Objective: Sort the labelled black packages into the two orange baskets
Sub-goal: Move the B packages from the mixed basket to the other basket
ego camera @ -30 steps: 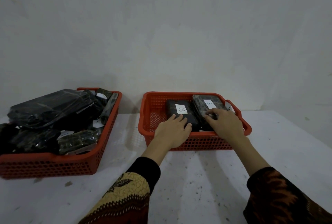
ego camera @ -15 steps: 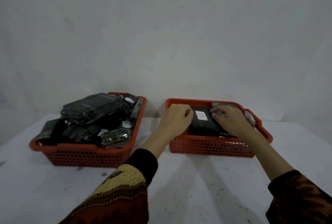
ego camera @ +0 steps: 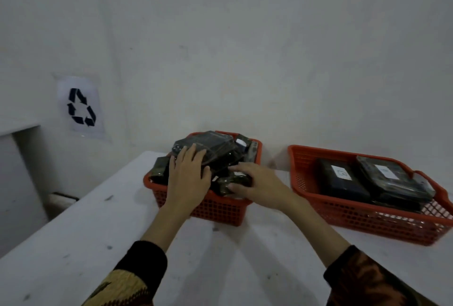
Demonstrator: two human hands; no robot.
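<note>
Both hands have left the right basket (ego camera: 367, 222) and are over at the left basket (ego camera: 220, 212) now (half a second ago they were still fiddling with the labelled packages on the right). Left hand (ego camera: 187, 178) lies flat with fingers spread and relaxed, pressing on the big shiny black package (ego camera: 213, 145) on top of the pile, not really gripping anything. Right hand (ego camera: 257, 184) is at the front right corner of that same basket, fingers curled around a smaller dark package (ego camera: 229, 183) there, thumb underneath it, looks like a proper grasp.

Left basket is heaped full, packages sticking up over the rim. To its right, a little apart on the white table (ego camera: 73, 244), the right basket holds two sorted packages lying flat side by side: a matte one (ego camera: 342, 184) and a glossy one (ego camera: 392, 183) further right, each with a white label on top (letters too blurry to read).

Way off to the left of the left basket, a recycling sign (ego camera: 81, 107) is stuck on the wall.
</note>
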